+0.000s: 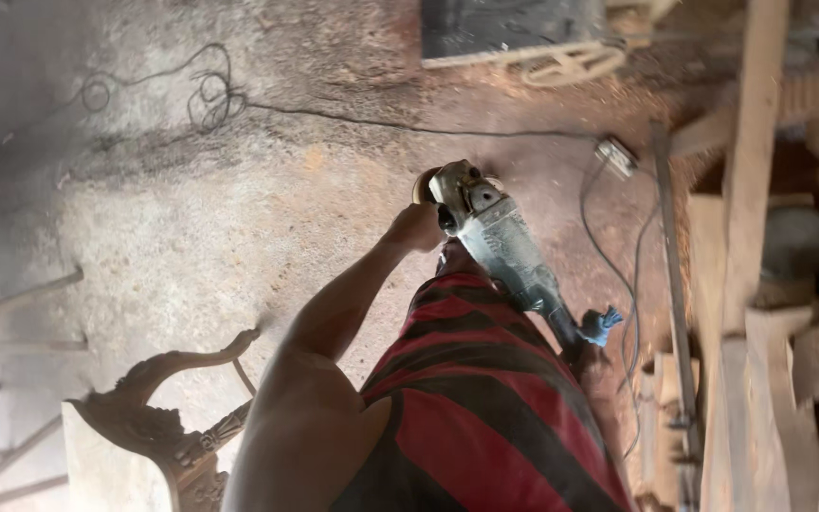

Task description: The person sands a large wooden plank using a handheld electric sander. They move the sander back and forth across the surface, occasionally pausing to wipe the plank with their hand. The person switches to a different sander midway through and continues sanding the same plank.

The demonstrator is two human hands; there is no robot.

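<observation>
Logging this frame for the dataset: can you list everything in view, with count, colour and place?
angle grinder: one, grey body with a brass-toned head, centre, held over the floor
grinder cord: one, black, running from the tool's rear toward the right
plug block: one, pale, on the floor upper right
loose cable: one, black, coiled on the floor upper left
carved wooden chair frame: one, brown, lower left
planks: several, pale wood, standing along the right edge
sticks: several, pale, left edge
dark box: one, top centre
floor: grey concrete, dusted with reddish sawdust
red and black striped shirt: one, bottom centre
left hand: one, gripping the grinder near its head
right hand: not in view
</observation>
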